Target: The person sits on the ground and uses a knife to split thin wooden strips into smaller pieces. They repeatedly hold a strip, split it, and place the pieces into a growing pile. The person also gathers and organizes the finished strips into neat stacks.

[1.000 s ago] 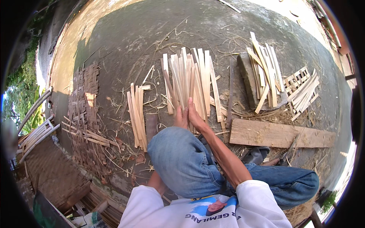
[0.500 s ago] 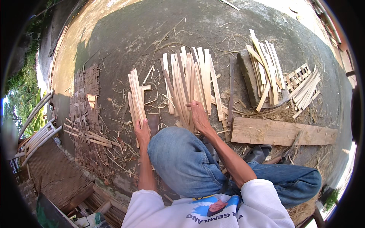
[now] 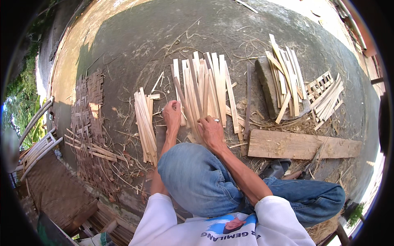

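Observation:
In front of my knee lies a fanned pile of pale wooden strips [image 3: 214,88], some of them darker brown. My left hand [image 3: 171,116] is at the pile's left edge with its fingers curled in. Whatever its fingertips hold, if anything, is hidden. Over the pile's lower end, my right hand [image 3: 211,131] has its fingers bent around a brown strip [image 3: 195,90]; a ring shows on one finger. To the left of my left hand, a narrower bundle of pale strips [image 3: 144,123] lies on the ground, untouched by either hand.
At the right, more strips [image 3: 287,82] rest on a stone block [image 3: 266,88]. Beside them lies a smaller strip bundle [image 3: 329,98]. A thick plank [image 3: 303,144] stretches in front of my right foot. A torn woven mat [image 3: 88,110] lies left. Shavings litter the ground.
My left hand has let go of the left bundle and moved right to the middle pile. That bundle now lies lower and spread. My right hand has shifted slightly down on the pile.

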`<state>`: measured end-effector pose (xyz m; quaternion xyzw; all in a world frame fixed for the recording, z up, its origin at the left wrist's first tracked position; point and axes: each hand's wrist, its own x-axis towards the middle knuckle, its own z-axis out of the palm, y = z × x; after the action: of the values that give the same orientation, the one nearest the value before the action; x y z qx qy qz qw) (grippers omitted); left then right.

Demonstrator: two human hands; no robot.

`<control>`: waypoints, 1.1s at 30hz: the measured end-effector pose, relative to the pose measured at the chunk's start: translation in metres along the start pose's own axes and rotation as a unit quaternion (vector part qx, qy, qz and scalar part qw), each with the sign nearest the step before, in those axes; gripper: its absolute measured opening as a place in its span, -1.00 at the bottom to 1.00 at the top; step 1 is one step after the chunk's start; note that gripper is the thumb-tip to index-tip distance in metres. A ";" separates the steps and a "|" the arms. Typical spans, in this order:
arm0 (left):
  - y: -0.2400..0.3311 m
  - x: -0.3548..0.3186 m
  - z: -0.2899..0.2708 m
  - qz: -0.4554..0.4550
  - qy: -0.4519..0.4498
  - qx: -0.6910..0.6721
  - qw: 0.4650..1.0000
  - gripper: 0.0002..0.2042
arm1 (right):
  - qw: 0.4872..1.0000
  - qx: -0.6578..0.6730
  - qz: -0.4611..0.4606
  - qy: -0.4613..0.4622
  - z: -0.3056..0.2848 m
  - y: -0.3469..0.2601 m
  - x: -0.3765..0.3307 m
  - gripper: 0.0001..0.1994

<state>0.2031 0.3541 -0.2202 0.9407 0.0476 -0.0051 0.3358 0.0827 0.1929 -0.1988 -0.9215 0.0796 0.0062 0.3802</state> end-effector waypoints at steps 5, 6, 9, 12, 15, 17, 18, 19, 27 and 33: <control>0.009 0.020 0.020 -0.073 -0.032 0.113 0.990 -0.61 | 0.992 -0.117 -0.007 0.039 0.015 0.000 0.024 -0.70; 0.009 0.022 0.020 -0.080 -0.042 0.121 0.989 -0.63 | 0.992 -0.119 -0.011 0.031 0.016 0.009 0.028 -0.70; -0.003 0.023 0.018 -0.054 -0.008 0.080 0.995 -0.71 | 0.994 -0.106 0.038 0.010 0.024 0.016 0.033 -0.73; -0.002 0.020 0.010 -0.024 0.052 -0.046 0.997 -0.76 | 0.994 -0.016 0.111 0.007 0.028 0.021 0.035 -0.76; 0.044 0.010 -0.008 -0.142 -0.007 -0.421 0.896 -0.81 | 0.989 0.026 0.143 0.022 0.019 0.025 0.028 -0.79; 0.038 0.014 -0.006 -0.158 -0.001 -0.442 0.883 -0.81 | 0.988 0.039 0.149 0.029 0.009 0.025 0.024 -0.80; 0.033 0.018 0.000 -0.165 -0.002 -0.454 0.875 -0.81 | 0.986 0.050 0.154 0.029 0.006 0.027 0.023 -0.80; 0.030 0.019 0.008 -0.193 -0.009 -0.503 0.842 -0.74 | 0.985 0.062 0.160 0.030 0.004 0.030 0.021 -0.80; 0.031 -0.003 0.047 -0.225 -0.088 -0.396 0.886 -0.72 | 0.983 0.150 0.092 -0.060 -0.019 0.002 -0.047 -0.70; 0.066 -0.035 0.042 -0.228 -0.165 -0.490 0.825 -0.67 | 0.920 0.317 0.186 -0.135 -0.039 -0.014 -0.014 -0.69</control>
<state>0.1751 0.2732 -0.2098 0.6000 0.2009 -0.2122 0.7447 0.0695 0.1775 -0.1599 -0.7117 0.1955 0.1756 0.6515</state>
